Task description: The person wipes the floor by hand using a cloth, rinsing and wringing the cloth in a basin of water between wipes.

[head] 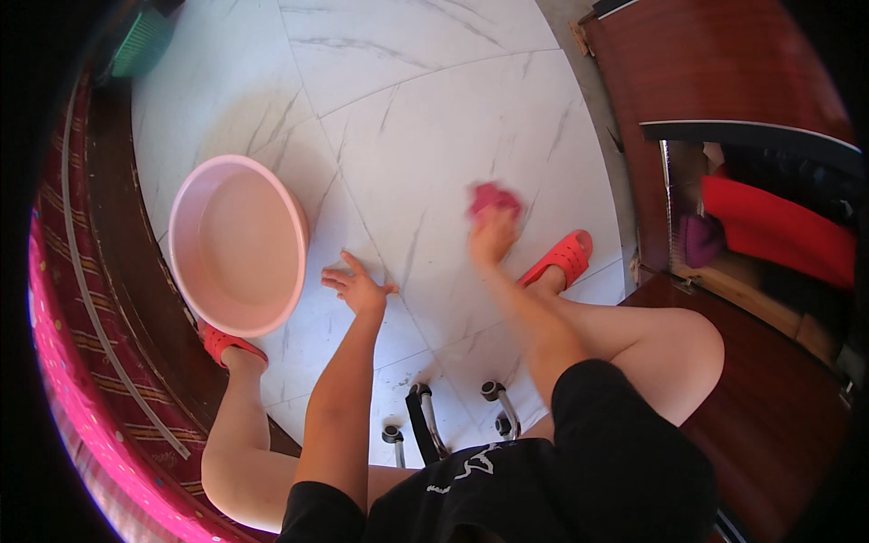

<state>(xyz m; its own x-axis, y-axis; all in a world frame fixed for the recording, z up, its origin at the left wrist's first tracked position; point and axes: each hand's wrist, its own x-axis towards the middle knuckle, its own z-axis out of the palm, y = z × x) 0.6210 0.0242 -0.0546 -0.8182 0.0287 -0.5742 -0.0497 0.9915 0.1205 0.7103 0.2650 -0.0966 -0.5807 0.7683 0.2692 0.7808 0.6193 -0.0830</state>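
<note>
A dark pink cloth (494,198) is bunched under my right hand (494,234), over the white marble-patterned tile floor (434,136). Both the cloth and that hand are blurred, and I cannot tell whether they touch the tiles. My left hand (358,285) holds nothing; its fingers are spread low over the floor, apart from the basin. To its left stands a round pink plastic basin (301,224) with cloudy water (251,237) in it. A red slipper (569,261) on my right foot is just right of my right hand.
My other red slipper (227,345) is beside the basin. Wheeled chair legs (428,407) stand behind my hands. A dark red wooden cabinet (719,75) with an open compartment of fabrics is at right. A fabric-draped bed edge (112,271) and green basket (142,44) are at left.
</note>
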